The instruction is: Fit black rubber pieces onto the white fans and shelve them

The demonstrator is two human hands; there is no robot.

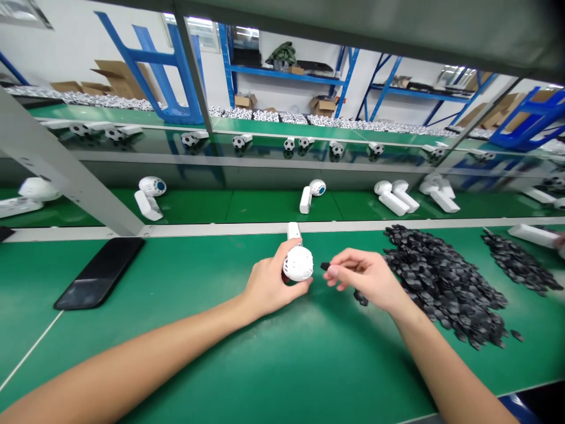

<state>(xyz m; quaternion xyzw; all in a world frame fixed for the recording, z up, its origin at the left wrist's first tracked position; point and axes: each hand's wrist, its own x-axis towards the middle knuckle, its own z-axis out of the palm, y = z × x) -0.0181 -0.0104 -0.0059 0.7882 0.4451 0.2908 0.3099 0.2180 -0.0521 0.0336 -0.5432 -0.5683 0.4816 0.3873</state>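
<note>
My left hand (270, 287) is closed round a white device with a round slotted head (298, 264) and a short white handle that points away from me. Thumb and fingers grip the head from its left and near sides. Just to the right, my right hand (364, 274) pinches a small black plastic piece (325, 266) between thumb and fingertips, a short gap from the head. Under that hand lie a few loose black pieces (361, 297). A large heap of similar black pieces (441, 282) spreads to the right of it.
A black phone (100, 274) lies at the left. Behind a metal rail (229, 228), several white devices (312, 194) rest on a green belt (260, 203). Farther right is a smaller black heap (521, 259), beside another person's hand (560, 242) at a white device. A slanted post (83, 176) stands left.
</note>
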